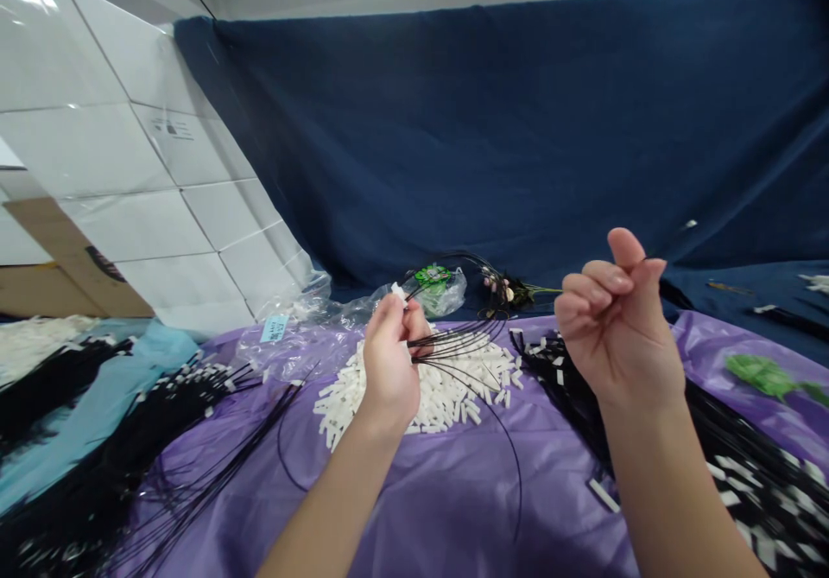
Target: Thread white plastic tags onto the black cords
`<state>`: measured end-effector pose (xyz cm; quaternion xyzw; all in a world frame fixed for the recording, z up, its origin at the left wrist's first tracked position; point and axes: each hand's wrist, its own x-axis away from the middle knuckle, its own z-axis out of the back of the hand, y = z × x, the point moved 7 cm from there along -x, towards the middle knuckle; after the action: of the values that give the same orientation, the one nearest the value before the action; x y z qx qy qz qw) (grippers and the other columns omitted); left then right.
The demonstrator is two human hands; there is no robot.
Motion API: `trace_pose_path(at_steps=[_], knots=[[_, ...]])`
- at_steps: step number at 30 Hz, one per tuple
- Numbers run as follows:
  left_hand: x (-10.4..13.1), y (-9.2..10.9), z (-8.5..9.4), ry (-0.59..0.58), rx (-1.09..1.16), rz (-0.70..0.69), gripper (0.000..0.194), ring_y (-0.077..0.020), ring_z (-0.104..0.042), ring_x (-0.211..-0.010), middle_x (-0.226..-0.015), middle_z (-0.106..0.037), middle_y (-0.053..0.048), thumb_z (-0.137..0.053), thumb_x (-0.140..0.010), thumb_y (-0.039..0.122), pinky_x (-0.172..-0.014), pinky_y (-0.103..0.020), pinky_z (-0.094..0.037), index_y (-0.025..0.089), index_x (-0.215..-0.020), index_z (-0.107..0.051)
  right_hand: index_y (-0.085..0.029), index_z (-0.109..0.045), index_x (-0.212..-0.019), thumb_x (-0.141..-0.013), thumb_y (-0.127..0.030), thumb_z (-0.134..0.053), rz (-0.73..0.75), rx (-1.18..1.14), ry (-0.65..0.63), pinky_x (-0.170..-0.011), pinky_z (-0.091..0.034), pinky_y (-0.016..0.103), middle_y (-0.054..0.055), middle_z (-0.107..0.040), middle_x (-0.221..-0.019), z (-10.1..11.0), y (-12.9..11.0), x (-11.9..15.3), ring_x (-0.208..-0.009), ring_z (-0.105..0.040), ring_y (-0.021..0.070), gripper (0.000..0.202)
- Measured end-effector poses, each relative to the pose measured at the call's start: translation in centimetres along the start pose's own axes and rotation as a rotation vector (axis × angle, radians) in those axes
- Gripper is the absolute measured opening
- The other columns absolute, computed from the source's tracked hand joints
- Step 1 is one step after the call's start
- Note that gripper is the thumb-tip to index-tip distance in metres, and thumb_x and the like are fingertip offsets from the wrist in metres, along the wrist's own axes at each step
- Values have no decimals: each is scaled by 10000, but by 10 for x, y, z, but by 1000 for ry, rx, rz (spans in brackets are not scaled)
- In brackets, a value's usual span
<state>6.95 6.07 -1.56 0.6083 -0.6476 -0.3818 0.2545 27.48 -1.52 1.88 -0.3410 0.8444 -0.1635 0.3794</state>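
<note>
My left hand (pixel 395 362) is closed around several thin black cords (pixel 466 336) that fan out to the right and loop back. A small white plastic piece (pixel 399 293) sticks up at its thumb and fingertips. Raised on the right, my right hand (pixel 622 319) pinches thumb against forefinger. A thin dark strand shows at that pinch, and a blurred white tip (pixel 691 224) hangs in the air beyond it; the cord between is barely visible. Below and behind my left hand lies a heap of short white tubes (pixel 453 392) on purple plastic sheeting (pixel 453 483).
Black cord bundles with white ends (pixel 174 422) lie at left, and another bundle (pixel 576 414) at right. Clear plastic bags (pixel 317 327), artificial flowers (pixel 509 291) and a green net-like piece (pixel 764 373) are around. White boxes (pixel 155 224) stand left; a blue cloth (pixel 485 129) hangs behind.
</note>
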Motion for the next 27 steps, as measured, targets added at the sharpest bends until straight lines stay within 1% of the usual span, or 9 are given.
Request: trace_pose_path(at_steps=[2,4,5,6,9,11,17,23,27], knots=[[-1,-1,-2,-73,-72,-41,283,-74,-258,-455,-475,-262,61,-514,-919,336,-446,-195,-224,161,-698,-484,-280,-669,-1063,-787,-320,-767,-59,158,-194,-391,-432,135,-92,-486,-562,-17,3,12,-442,-477,46,295],[0,-3,-5,-150,-144,-71,274,-73,-260,-453,-459,-284,60,-536,-911,344,-460,-205,-223,163,-708,-505,-261,-666,-984,-821,-232,-723,-103,391,-338,-379,-419,167,-67,-555,-608,-30,10,25,-440,-502,65,174],[0,-4,-7,-180,-176,-87,275,-71,-258,-454,-457,-295,59,-534,-914,343,-469,-208,-226,163,-708,-508,-244,-668,-920,-832,-216,-705,-102,515,-378,-397,-426,180,-49,-586,-648,-35,13,31,-460,-518,69,99],[1,-3,-9,-205,-208,-108,283,-69,-261,-457,-458,-305,57,-526,-921,341,-479,-211,-233,162,-702,-505,-226,-671,-861,-841,-221,-694,-77,642,-394,-421,-429,189,-33,-604,-678,-38,15,35,-487,-527,72,31],[5,-1,-12,-247,-269,-171,298,-63,-270,-466,-472,-319,57,-509,-937,340,-500,-217,-247,163,-697,-496,-189,-703,-806,-855,-236,-665,93,991,-375,-471,-382,214,-8,-591,-661,-47,14,39,-534,-497,76,77],[7,0,-14,-267,-280,-192,302,-62,-272,-467,-476,-318,59,-505,-943,349,-503,-221,-249,168,-702,-494,-172,-712,-776,-845,-205,-651,181,1107,-364,-489,-349,230,-10,-561,-621,-51,11,39,-535,-469,76,98],[12,2,-16,-294,-297,-212,319,-62,-281,-466,-479,-324,60,-506,-946,388,-499,-227,-248,169,-713,-505,-159,-693,-701,-795,-124,-612,190,1138,-388,-496,-321,236,-19,-547,-596,-53,7,39,-523,-441,73,128],[15,5,-18,-283,-303,-214,335,-66,-290,-458,-488,-339,51,-545,-921,411,-483,-229,-241,167,-693,-512,-168,-687,-687,-783,-103,-594,190,1125,-425,-489,-313,227,-30,-530,-587,-55,7,40,-513,-431,67,149],[15,6,-18,-275,-291,-197,332,-73,-296,-454,-472,-336,43,-575,-902,416,-477,-224,-246,167,-685,-546,-173,-693,-686,-769,-87,-590,220,1149,-417,-488,-318,220,-32,-531,-587,-57,4,40,-508,-430,64,158]])
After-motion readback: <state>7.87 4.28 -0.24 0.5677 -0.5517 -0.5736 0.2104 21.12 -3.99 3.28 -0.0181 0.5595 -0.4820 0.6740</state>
